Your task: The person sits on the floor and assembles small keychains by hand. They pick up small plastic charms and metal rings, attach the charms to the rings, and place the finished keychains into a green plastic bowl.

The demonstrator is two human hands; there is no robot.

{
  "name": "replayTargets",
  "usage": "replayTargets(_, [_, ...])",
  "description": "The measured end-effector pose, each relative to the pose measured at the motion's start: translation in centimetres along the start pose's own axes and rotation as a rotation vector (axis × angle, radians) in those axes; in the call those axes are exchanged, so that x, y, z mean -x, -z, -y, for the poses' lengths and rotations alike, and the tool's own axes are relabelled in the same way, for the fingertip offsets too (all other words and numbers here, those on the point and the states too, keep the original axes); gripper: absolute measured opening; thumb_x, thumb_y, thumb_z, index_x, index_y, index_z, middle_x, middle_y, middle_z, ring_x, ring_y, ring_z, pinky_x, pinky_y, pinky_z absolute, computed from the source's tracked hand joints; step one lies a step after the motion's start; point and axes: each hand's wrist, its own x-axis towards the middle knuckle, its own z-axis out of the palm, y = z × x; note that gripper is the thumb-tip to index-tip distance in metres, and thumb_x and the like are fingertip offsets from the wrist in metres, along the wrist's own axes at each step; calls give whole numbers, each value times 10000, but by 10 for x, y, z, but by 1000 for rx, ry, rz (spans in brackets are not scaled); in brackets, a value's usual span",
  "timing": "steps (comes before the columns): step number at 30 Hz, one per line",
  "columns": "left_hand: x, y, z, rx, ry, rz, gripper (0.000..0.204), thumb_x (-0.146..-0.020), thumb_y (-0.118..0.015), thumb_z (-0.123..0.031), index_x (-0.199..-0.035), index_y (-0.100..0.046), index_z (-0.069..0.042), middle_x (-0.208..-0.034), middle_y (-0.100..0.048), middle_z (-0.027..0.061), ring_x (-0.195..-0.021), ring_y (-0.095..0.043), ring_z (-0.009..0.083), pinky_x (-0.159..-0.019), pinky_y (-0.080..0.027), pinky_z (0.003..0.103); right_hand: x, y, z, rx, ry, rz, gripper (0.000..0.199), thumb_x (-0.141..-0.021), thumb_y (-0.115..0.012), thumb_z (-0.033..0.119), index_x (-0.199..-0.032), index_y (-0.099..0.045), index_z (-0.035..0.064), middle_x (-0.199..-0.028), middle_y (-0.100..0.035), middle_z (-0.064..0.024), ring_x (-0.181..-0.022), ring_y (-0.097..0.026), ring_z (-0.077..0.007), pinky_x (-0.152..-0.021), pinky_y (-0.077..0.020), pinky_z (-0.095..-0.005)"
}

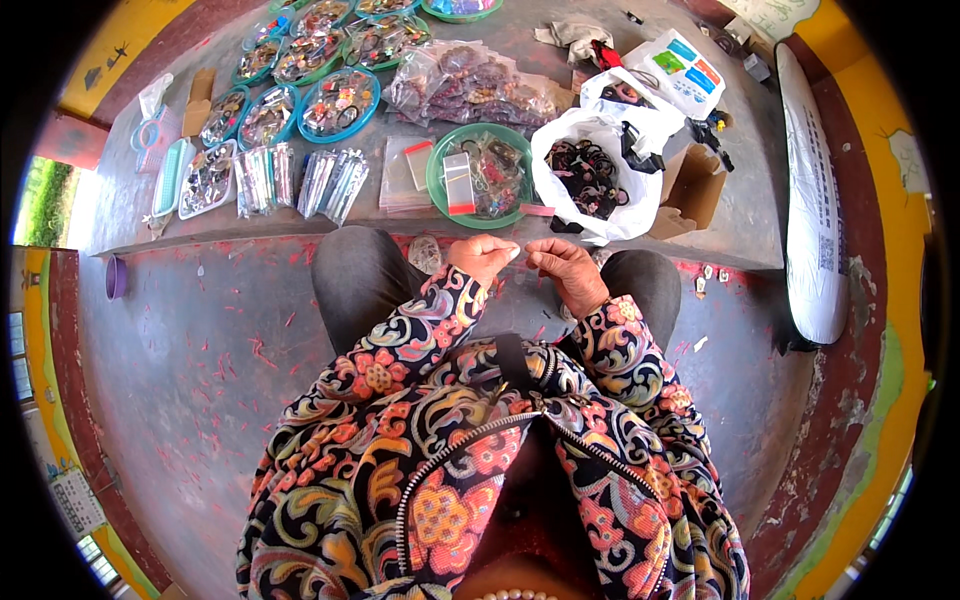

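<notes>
My left hand (482, 258) and my right hand (570, 272) are raised between my knees, their fingertips almost meeting. Thumb and fingers of each are pinched together; something small and pale may show at the left fingertips, but what either hand holds is too small to name. Just beyond them, on the raised concrete ledge, a green round tray (436, 200) bears bagged hair ties and a small white-and-red card box (459, 184). To its right a white plastic bag (625, 222) gapes, with dark hair ties (585, 178) inside.
Clear plastic sleeves (400, 180) and bundles of pens (333, 185) lie left of the green tray. Behind are blue baskets (340, 133) of trinkets and a heap of bagged goods (470, 85). An opened cardboard box (690, 190) stands right, before a long silvery wrapped roll (812, 200).
</notes>
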Motion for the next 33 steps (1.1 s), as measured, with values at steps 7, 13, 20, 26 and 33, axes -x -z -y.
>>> replayTargets(7, [-8,2,9,-447,-362,-176,93,-701,-638,-115,-747,-643,-34,-656,-571,43,-597,-549,129,-543,-435,249,2,-13,3,201,82,-131,161,-763,-602,144,-889,-565,51,-782,-561,31,-696,-481,-58,-650,-356,-186])
replayTargets(13, [-8,-5,2,-675,-568,-271,82,-633,-652,-98,-671,-609,-39,-668,-567,89,-639,-562,232,-572,-446,297,1,-13,-1,306,73,-124,194,-782,-580,223,-832,-587,36,-744,-570,12,-680,-492,-70,-616,-367,-202])
replayTargets(20, [-11,-10,5,-916,-743,-328,51,-619,-572,-58,-624,-521,-50,-678,-543,104,-706,-528,286,-613,-442,366,3,-18,0,395,17,-154,370,-802,-527,364,-867,-599,7,-767,-606,-44,-696,-539,-104,-604,-384,-224])
replayTargets(26, [-2,-14,-8,-1273,-711,109,121,-649,-560,-92,-712,-499,-8,-755,-522,122,-824,-489,265,-742,-392,329,3,-20,0,405,-13,-216,353,-814,-512,334,-853,-618,0,-722,-613,-56,-659,-543,-105,-584,-385,-233])
replayTargets(33, [-4,-15,-2,-1040,-812,139,183,-692,-585,-180,-771,-530,-25,-787,-535,114,-812,-502,287,-709,-416,349,-1,-8,-6,366,176,-221,234,-833,-474,175,-909,-592,-11,-769,-614,-47,-670,-541,-102,-596,-412,-218])
